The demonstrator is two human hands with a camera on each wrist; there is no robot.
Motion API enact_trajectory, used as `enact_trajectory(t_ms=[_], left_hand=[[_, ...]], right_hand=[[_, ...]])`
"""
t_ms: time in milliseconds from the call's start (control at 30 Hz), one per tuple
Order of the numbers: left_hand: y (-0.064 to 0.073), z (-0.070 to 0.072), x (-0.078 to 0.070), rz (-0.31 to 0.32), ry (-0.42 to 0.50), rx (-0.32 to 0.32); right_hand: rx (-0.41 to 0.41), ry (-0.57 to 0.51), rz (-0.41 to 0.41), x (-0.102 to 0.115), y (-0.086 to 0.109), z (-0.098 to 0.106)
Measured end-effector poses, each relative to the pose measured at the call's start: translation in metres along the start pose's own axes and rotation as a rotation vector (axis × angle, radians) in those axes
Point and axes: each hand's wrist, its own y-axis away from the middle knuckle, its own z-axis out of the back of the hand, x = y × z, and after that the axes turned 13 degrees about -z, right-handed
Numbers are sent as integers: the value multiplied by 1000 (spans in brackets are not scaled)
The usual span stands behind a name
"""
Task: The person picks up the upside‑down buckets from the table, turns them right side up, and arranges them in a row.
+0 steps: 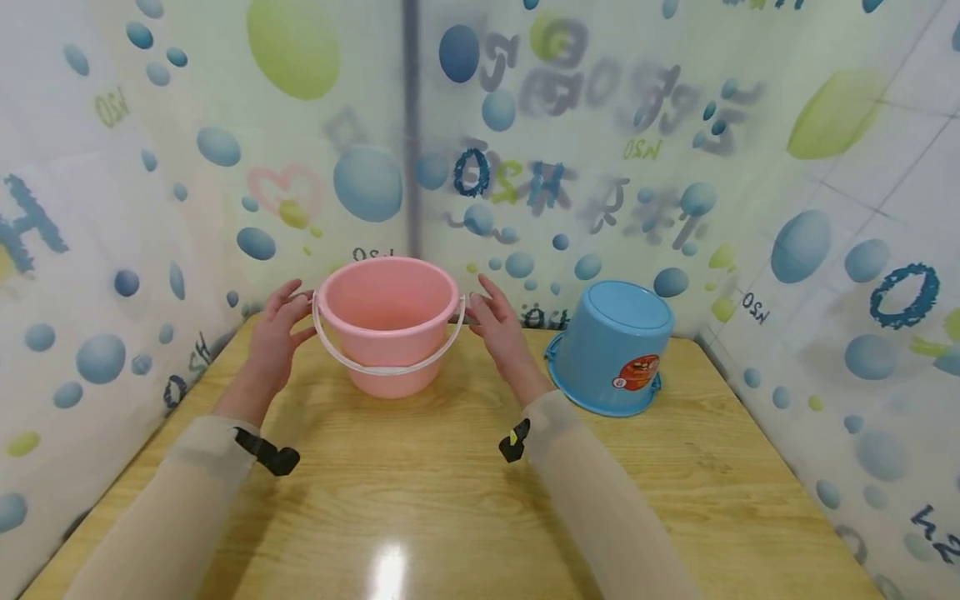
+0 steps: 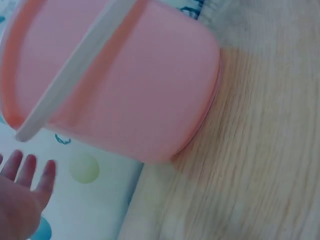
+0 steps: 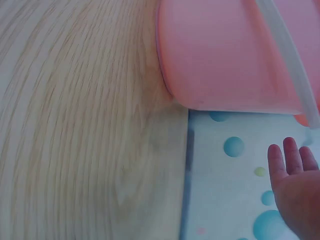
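A pink bucket (image 1: pixel 397 358) stands upright on the wooden table, its white handle (image 1: pixel 386 370) hanging down over the front. My left hand (image 1: pixel 276 337) is at the bucket's left side, near the rim, with fingers spread. On the opposite side my right hand (image 1: pixel 501 332) is held near the rim, its fingers fairly straight. Both wrist views show the fingers (image 2: pixel 46 182) and fingertips (image 3: pixel 276 152) apart from the bucket wall there; the thumbs are out of those views. A blue bucket (image 1: pixel 611 350) with a red label sits upside down to the right.
The wooden table (image 1: pixel 450 500) reaches to a patterned curtain (image 1: pixel 517 217) behind both buckets. More patterned wall covering (image 1: pixel 862 275) lines the right side, and another (image 1: pixel 97 308) the left. Each forearm wears a black strap (image 1: pixel 266 452) at the wrist.
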Motion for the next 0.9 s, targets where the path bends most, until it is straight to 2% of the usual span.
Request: enact_trajectory(t_ms=[67,133,167,233,333,400,500,567,667,800,900], left_hand=[[7,-4,-3,-103,0,-136],[17,-7,-8,-223,-37,-211],[22,-8,-11,-286,-42,-227],[31,-11,-19,-414,-22,-197],[46,-21,-31,-553,35,-45],[55,-30,-38,-610,84,78],[68,-44,-45,-627,81,239],[77,-56,-46,-611,78,322],[87,-72,-44,-601,12,441],[97,-93,-37,-659,-150,616],[103,-108,-32,-674,-203,739]], right_hand=[[-29,21,25,3,9,9],[-34,53,39,6,19,19],[-33,70,42,8,25,23],[-26,107,45,15,40,31],[-7,158,56,21,60,43],[12,192,70,24,73,53],[46,247,84,26,91,64],[69,287,90,26,106,72],[107,335,87,24,128,83],[149,403,96,18,152,99],[167,468,103,13,164,113]])
